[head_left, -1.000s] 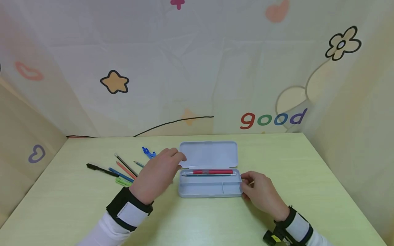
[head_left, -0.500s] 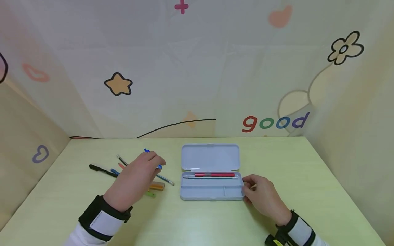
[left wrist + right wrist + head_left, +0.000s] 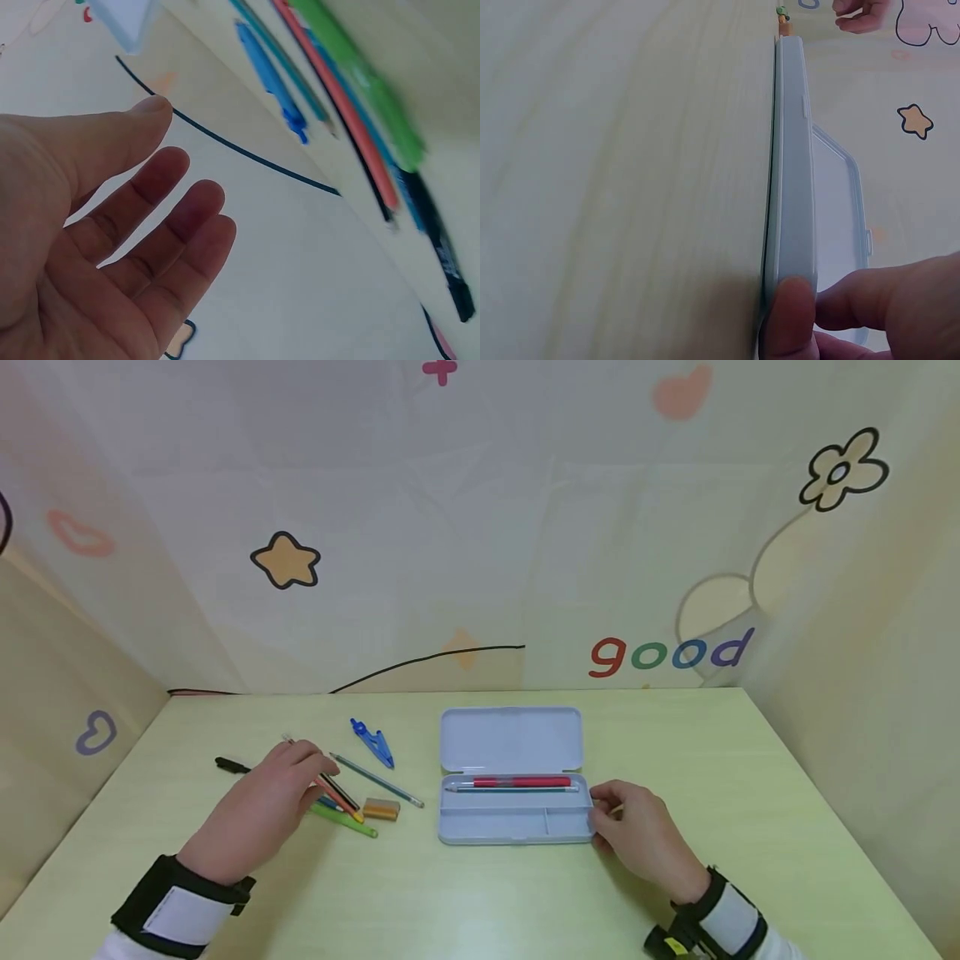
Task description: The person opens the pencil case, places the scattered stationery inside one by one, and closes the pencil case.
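Note:
My left hand (image 3: 262, 802) hovers over a loose group of pens and pencils on the left. In the left wrist view its fingers (image 3: 202, 202) are spread loosely and hold nothing. Close by lie a black pencil (image 3: 341, 792), a coral pencil (image 3: 367, 165), a green pen (image 3: 343, 820) and a black pen (image 3: 231, 765), partly hidden by that hand. My right hand (image 3: 645, 835) grips the right end of an open pale-blue pencil case (image 3: 487, 827), thumb at its side wall. A red pen (image 3: 525, 782) and a pencil (image 3: 517, 790) lie in its rear compartment.
Between the left hand and the case lie a teal pencil (image 3: 378, 779) and an orange-brown block (image 3: 381, 809). Farther back sits a blue drawing compass (image 3: 372, 743). The case's lid (image 3: 512, 739) is folded back flat. A printed curtain (image 3: 420, 543) stands behind the table.
My left hand has moved left, away from the case and over the pens, uncovering the blue compass, teal pencil and block. The right hand keeps its hold on the case.

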A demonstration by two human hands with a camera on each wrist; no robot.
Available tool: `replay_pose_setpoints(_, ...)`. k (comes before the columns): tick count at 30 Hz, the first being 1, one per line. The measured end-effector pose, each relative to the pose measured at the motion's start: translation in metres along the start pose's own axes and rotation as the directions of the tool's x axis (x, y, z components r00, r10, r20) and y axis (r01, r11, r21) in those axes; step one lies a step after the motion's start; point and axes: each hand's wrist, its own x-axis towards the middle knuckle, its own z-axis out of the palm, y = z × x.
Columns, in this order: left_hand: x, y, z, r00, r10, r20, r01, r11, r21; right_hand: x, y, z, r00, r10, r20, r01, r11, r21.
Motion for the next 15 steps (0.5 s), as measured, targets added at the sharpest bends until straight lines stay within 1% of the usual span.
replay_pose_setpoints(7,-0.011,-0.023,0.009,0.998,-0.035,0.052,0.034,0.999,0.012,0.0,0.0,-0.001,1.0,0.009,0.001,-0.009,1.0,-0.006)
replay_pose_setpoints(13,-0.016,-0.038,0.021,0.998,-0.011,0.07,0.01,1.0,0.015,0.0,0.001,-0.001,1.0,0.015,-0.002,-0.015,1.0,-0.005)
replay_pose_setpoints(15,-0.017,-0.043,0.025,0.998,-0.001,0.067,0.0,1.0,0.013,0.0,0.001,0.0,1.0,0.003,0.0,-0.003,1.0,-0.001)
